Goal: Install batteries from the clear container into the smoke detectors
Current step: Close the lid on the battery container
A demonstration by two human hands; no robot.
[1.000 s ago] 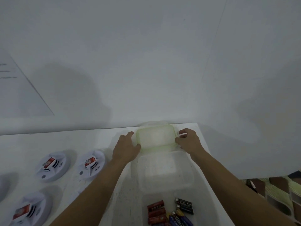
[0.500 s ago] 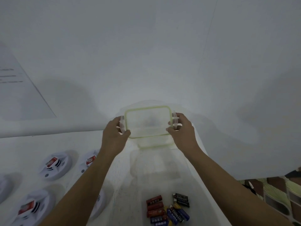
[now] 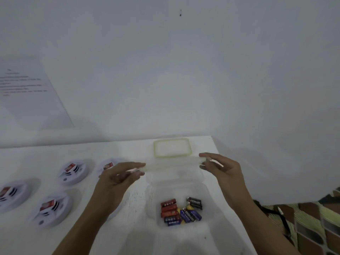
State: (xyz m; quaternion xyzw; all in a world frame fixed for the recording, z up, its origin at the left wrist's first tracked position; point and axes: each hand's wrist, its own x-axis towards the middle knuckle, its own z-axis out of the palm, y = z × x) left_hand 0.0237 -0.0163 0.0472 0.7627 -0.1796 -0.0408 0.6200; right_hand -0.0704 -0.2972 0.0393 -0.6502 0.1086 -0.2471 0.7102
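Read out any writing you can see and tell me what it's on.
"EVEREADY": on the black battery in the clear container.
Red batteries, blue batteries: print too blurred to read.
Paper on the wall: lines too blurred.
Red labels on the smoke detectors: unreadable.

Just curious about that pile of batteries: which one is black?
The black battery with white lettering, at the far right edge of the pile. The others are red or dark blue.
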